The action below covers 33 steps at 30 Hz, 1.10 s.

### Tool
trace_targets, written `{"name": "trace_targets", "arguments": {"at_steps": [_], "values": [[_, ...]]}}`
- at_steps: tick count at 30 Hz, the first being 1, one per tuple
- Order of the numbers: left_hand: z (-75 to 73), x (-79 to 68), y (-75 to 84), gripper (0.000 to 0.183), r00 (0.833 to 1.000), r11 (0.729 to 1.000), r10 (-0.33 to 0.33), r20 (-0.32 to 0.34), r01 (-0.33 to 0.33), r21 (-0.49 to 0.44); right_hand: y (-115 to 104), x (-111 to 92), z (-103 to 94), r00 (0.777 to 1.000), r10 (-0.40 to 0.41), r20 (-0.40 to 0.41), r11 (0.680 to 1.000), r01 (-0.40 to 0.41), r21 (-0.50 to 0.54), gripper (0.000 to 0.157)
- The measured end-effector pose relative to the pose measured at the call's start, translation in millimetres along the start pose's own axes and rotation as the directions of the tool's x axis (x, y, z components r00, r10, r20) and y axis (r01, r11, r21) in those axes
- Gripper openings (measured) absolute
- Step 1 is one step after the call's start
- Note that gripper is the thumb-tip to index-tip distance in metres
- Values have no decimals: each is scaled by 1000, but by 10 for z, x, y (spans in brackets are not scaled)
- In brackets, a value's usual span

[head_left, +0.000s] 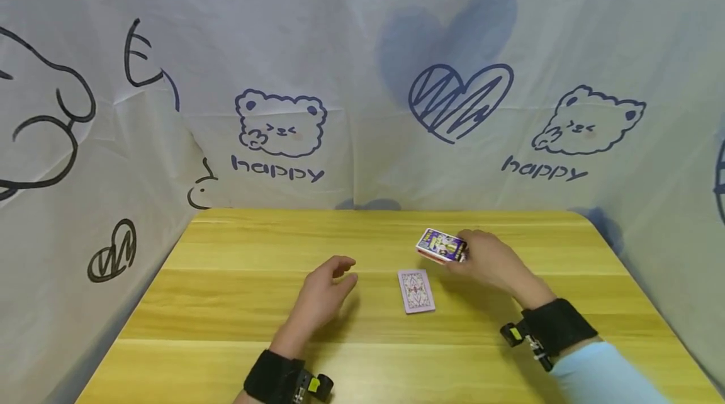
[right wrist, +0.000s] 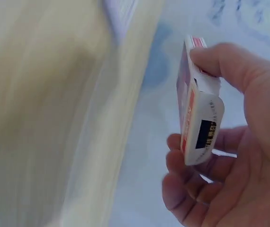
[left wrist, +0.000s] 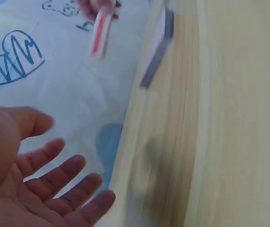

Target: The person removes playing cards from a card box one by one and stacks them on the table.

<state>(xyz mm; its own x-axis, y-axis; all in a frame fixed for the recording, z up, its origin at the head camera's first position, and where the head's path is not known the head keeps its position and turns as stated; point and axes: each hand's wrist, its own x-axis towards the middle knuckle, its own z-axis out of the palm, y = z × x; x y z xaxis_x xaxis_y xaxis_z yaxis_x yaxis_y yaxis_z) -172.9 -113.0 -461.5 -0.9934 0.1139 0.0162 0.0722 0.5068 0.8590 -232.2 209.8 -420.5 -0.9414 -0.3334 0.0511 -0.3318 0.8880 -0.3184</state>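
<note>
My right hand point(head_left: 489, 259) holds a small card box point(head_left: 442, 245) above the table, thumb on one side and fingers on the other. In the right wrist view the end of the card box point(right wrist: 203, 127) faces the camera, with its white flap showing. A deck of cards point(head_left: 416, 291) with a patterned pinkish back lies on the table between the hands, nearer the right one. To the left of the deck, my left hand point(head_left: 324, 294) hovers with relaxed, parted fingers and nothing in them. The deck's edge point(left wrist: 157, 52) shows in the left wrist view.
The yellow wood-grain table point(head_left: 226, 303) reaches back to a white cloth point(head_left: 362, 140) printed with bears, hearts and lettering. That cloth also hangs along the left and right sides. Each wrist wears a black strap point(head_left: 557, 326) with a small camera.
</note>
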Motion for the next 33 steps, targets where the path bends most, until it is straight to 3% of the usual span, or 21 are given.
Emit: {"name": "trace_targets", "arguments": {"at_steps": [2, 4, 6, 8, 10, 11, 13, 14, 17, 20, 22, 23, 24, 26, 29, 31, 33], "values": [[112, 17, 45, 55, 1000, 989, -28, 1, 28, -144, -231, 4, 64, 999, 33, 1, 997, -33, 67, 63], [253, 26, 93, 66, 998, 935, -55, 22, 59, -351, -460, 1, 132, 996, 84, 7, 986, -84, 145, 67], [395, 20, 151, 72, 995, 815, -82, 55, 99, -571, -671, -15, 215, 989, 144, 13, 965, -144, 219, 71], [510, 7, 205, 68, 990, 656, -117, 84, 140, -741, -856, -42, 310, 983, 185, 8, 944, -180, 275, 73], [578, -5, 243, 60, 984, 507, -147, 102, 163, -846, -1003, -77, 407, 982, 190, -4, 932, -179, 315, 69], [592, -12, 257, 57, 982, 468, -160, 105, 169, -867, -1062, -99, 444, 984, 176, -11, 929, -163, 332, 67], [589, -14, 275, 52, 978, 430, -188, 93, 166, -888, -1149, -141, 498, 992, 128, -24, 927, -111, 359, 61], [573, -13, 279, 50, 976, 423, -202, 85, 165, -891, -1178, -164, 508, 995, 100, -28, 922, -83, 379, 57], [504, 7, 276, 46, 968, 438, -245, 56, 162, -884, -1226, -217, 493, 997, 64, -32, 871, -40, 490, 36], [446, 41, 270, 43, 961, 448, -275, 23, 149, -881, -1237, -233, 449, 995, 96, -39, 757, -47, 651, 16], [432, 65, 274, 44, 963, 445, -271, 0, 125, -887, -1241, -229, 428, 991, 127, -44, 673, -54, 738, 13], [430, 73, 278, 44, 964, 431, -267, -2, 118, -895, -1244, -225, 423, 990, 136, -42, 636, -54, 770, 12], [431, 80, 281, 45, 964, 400, -264, 8, 117, -909, -1247, -221, 423, 989, 142, -43, 606, -52, 793, 12], [427, 88, 285, 45, 967, 301, -250, 56, 132, -945, -1258, -216, 428, 989, 143, -37, 555, -50, 830, 12], [395, 92, 276, 49, 966, 92, -197, 166, 186, -978, -1273, -208, 459, 993, 114, -20, 511, -41, 858, 15], [356, 94, 268, 52, 961, -11, -168, 218, 219, -976, -1279, -210, 472, 998, 63, -13, 518, -22, 855, 21], [318, 95, 264, 54, 957, -79, -149, 249, 239, -968, -1278, -214, 480, 1000, -6, -10, 564, 12, 826, 29]]}}
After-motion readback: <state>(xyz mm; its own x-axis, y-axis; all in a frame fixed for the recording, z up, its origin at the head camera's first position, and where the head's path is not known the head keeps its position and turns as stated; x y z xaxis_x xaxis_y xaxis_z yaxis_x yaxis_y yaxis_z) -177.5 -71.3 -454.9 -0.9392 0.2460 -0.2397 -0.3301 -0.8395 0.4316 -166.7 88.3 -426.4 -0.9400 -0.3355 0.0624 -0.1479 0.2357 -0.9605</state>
